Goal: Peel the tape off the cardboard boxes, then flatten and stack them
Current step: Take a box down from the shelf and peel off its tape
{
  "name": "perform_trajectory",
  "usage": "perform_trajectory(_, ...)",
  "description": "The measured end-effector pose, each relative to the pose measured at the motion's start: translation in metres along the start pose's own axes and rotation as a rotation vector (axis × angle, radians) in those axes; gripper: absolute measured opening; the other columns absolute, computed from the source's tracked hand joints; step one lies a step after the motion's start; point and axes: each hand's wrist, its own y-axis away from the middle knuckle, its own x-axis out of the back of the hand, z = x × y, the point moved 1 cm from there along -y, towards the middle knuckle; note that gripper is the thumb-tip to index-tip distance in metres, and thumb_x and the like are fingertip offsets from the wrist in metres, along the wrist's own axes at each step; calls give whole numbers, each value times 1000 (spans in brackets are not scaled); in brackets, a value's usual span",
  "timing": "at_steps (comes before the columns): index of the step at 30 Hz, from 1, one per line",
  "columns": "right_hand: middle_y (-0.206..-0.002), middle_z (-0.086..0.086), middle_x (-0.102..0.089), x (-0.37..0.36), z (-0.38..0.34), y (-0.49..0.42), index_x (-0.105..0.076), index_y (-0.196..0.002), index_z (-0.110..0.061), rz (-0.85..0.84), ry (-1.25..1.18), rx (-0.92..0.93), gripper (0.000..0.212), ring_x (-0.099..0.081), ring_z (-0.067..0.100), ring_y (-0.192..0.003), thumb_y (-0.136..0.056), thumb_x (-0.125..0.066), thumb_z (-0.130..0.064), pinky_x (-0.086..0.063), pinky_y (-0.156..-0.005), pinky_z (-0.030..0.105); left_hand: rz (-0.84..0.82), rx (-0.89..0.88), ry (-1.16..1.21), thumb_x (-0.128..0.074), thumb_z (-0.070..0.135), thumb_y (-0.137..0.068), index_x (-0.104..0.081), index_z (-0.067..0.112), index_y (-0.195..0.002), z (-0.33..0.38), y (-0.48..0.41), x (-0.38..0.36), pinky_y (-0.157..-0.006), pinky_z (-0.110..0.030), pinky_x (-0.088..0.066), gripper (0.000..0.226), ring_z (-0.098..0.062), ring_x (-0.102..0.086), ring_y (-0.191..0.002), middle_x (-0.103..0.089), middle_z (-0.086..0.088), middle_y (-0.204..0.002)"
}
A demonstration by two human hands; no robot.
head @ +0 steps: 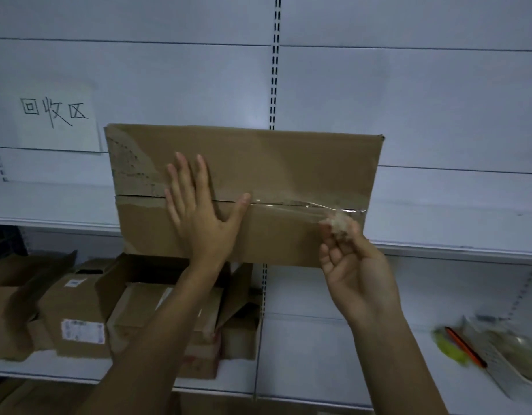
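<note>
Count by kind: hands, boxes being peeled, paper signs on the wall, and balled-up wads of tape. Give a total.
Hands: 2, left hand and right hand
Cardboard box: 1
Paper sign: 1
Tape wad: 1
Total: 5

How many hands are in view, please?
2. The left hand lies flat on the cardboard box at its seam; the right hand pinches a tape wad near the box's right end.

The left hand [198, 217] is held flat with fingers [203, 175] spread and straight, its forearm raised forward. The right hand [357, 274] is turned palm-inward, and a tape wad [338, 224] is pinched at its raised fingers.
</note>
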Motion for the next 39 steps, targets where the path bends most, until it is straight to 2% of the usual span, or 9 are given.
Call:
perform_trajectory(6,-90,2,-75,55,-75,-21,-76,-68,-11,31,-206,-44,23,-72,12,-74,-46,-79,-5,-56,-65,19,65,28,-48,-41,68,-85,-13,21,-151,9,2,-6,-117,-44,0,86,-20,1,-147,-5,-7,-160)
perform_trajectory(9,-77,-4,-74,57,-76,-33,-69,-87,-13,116,-120,-136,13,-70,5,-64,-89,-58,-9,-53,-55,12,143,130,61,-42,54,-93,-22,22,-149,35,20,-11,-117,-53,-6,68,-20,-2,-147,-8,-6,-159)
perform_trajectory(12,-73,-8,-73,50,-71,-41,-64,-92,-18,130,7,-117,17,-67,1,-60,-99,-49,-23,-46,-45,11,209,261,207,-46,45,-94,-30,20,-145,84,43,-27,-117,-53,-10,59,-17,-5,-147,-12,-3,-159)
perform_trajectory(17,-73,-7,-70,54,-84,-40,-67,-84,-20,156,331,336,18,-66,9,-65,-97,-54,-25,-45,-54,24,168,277,291,-51,60,-83,-27,28,-144,120,58,-52,-118,-49,-1,73,-10,3,-146,-4,3,-160)
perform_trajectory(21,-82,-7,-70,55,-75,-23,-69,-91,-26,-129,634,778,14,-63,8,-76,-94,-56,-29,-49,-66,22,220,328,418,-58,50,-86,-44,31,-120,122,65,-50,-116,-52,-18,42,-11,-9,-146,-12,6,-158)
perform_trajectory(25,-99,2,-69,46,-56,-21,-71,-99,-9,-390,968,1098,25,-60,7,-96,-93,-53,-25,-48,-84,20,255,372,445,-51,37,-94,-51,30,-90,135,72,-43,-104,-15,-30,8,2,-24,-138,-26,4,-154)
perform_trajectory(27,-104,2,-68,42,-44,-26,-72,-101,-10,-423,1102,1150,27,-59,10,-100,-94,-53,-27,-49,-86,26,255,389,425,-55,25,-94,-57,20,-90,135,74,-40,-93,-4,-33,6,9,-35,-127,-33,4,-147)
perform_trajectory(31,-112,2,-66,38,-28,-35,-71,-108,-12,-381,1204,1153,34,-58,15,-104,-95,-46,-32,-49,-86,33,275,410,408,-63,18,-89,-59,24,-100,133,78,-32,-89,-29,-51,13,-10,-56,-107,-53,5,-117)
perform_trajectory(39,-113,8,-63,33,-7,-38,-71,-107,-15,-221,1347,1281,28,-50,20,-107,-91,-54,-31,-40,-85,37,122,438,511,-62,15,-89,-67,19,-102,119,60,-12,-74,-18,-52,14,-4,-63,-83,-65,-4,-100)
